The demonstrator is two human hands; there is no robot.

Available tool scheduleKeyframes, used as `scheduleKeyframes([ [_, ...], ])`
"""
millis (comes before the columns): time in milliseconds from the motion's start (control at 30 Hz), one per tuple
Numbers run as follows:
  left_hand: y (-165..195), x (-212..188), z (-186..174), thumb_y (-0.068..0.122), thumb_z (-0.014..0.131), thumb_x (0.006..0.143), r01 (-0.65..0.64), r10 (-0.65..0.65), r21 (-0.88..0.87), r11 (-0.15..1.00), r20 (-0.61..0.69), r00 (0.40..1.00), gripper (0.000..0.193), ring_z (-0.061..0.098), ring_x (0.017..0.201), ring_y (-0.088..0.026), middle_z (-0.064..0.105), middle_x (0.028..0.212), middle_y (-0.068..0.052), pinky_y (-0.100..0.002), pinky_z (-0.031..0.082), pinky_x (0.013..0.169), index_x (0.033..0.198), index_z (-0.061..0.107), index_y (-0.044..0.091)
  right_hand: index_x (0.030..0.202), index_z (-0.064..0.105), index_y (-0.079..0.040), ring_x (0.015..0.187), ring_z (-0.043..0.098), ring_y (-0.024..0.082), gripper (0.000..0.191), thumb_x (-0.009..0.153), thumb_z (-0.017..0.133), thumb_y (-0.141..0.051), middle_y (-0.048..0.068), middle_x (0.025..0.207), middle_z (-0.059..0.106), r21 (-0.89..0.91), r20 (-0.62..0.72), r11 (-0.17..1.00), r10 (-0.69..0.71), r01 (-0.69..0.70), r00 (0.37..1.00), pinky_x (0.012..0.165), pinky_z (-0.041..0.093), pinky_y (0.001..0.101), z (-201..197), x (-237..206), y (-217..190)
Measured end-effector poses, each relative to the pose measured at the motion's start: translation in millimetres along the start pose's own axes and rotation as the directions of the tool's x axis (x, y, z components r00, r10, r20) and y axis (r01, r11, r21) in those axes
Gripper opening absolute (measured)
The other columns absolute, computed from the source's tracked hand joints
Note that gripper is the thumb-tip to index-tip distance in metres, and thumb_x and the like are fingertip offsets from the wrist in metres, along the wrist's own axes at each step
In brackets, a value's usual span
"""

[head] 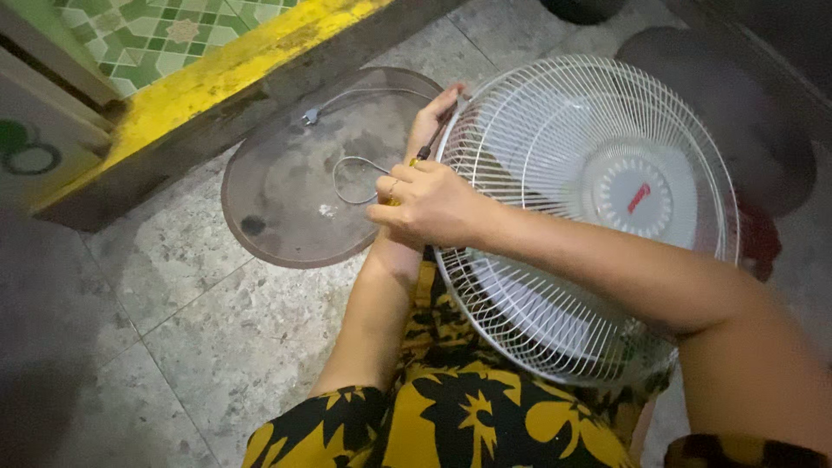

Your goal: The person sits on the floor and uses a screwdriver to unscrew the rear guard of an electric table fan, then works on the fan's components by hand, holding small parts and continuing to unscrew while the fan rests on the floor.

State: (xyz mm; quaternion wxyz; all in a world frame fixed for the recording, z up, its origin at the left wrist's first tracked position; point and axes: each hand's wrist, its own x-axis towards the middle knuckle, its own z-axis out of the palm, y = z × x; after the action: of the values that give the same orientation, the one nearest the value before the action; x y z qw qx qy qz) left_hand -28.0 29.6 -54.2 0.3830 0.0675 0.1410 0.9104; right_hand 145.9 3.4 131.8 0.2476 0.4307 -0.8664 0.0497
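Head view: right hand (429,204) closed around a yellow-handled screwdriver (422,156), its shaft angled up to the rim of the white fan guard (555,113). Left hand (433,117) lies just beyond, fingers pinching the same rim beside the tool tip. Fan guard rests on the lap, extending right of both hands. Left of the hands, a round metal tray (277,217) on the floor holds a grey cord (351,178).

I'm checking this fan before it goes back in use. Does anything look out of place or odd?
Yes: the fan lies tilted across the person's lap rather than upright, and a loose wire sits in the round tray on the floor.
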Motion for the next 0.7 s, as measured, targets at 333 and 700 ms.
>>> scheduleKeyframes([
  [333,-7.9,5.2,13.7,0.018,0.060,0.103,-0.046,0.046,0.013,0.999,-0.009,0.999,0.032,0.069,0.098,-0.024,0.071,0.111,-0.014,-0.038,0.058,0.090,0.127,0.065,-0.002,0.111,0.070,-0.011,0.119,0.065,0.030,0.029,0.084,0.070,-0.023,0.015,0.130,0.066,-0.087,0.074,0.951,0.302,-0.295,0.950,0.095,0.050,0.0453,-25.5,-25.8,-34.0],
  [700,-18.8,-9.3,13.2,0.020,0.051,0.113,-0.176,0.161,0.105,0.979,0.136,0.978,0.031,0.067,0.102,-0.023,0.070,0.113,-0.013,-0.038,0.055,0.094,0.129,0.062,-0.004,0.141,0.058,-0.014,0.140,0.053,0.022,0.046,0.096,0.064,-0.024,0.004,0.152,0.054,-0.301,0.049,0.663,0.729,-0.686,0.683,0.108,0.027,0.0795,-23.9,-35.2,-100.1],
])
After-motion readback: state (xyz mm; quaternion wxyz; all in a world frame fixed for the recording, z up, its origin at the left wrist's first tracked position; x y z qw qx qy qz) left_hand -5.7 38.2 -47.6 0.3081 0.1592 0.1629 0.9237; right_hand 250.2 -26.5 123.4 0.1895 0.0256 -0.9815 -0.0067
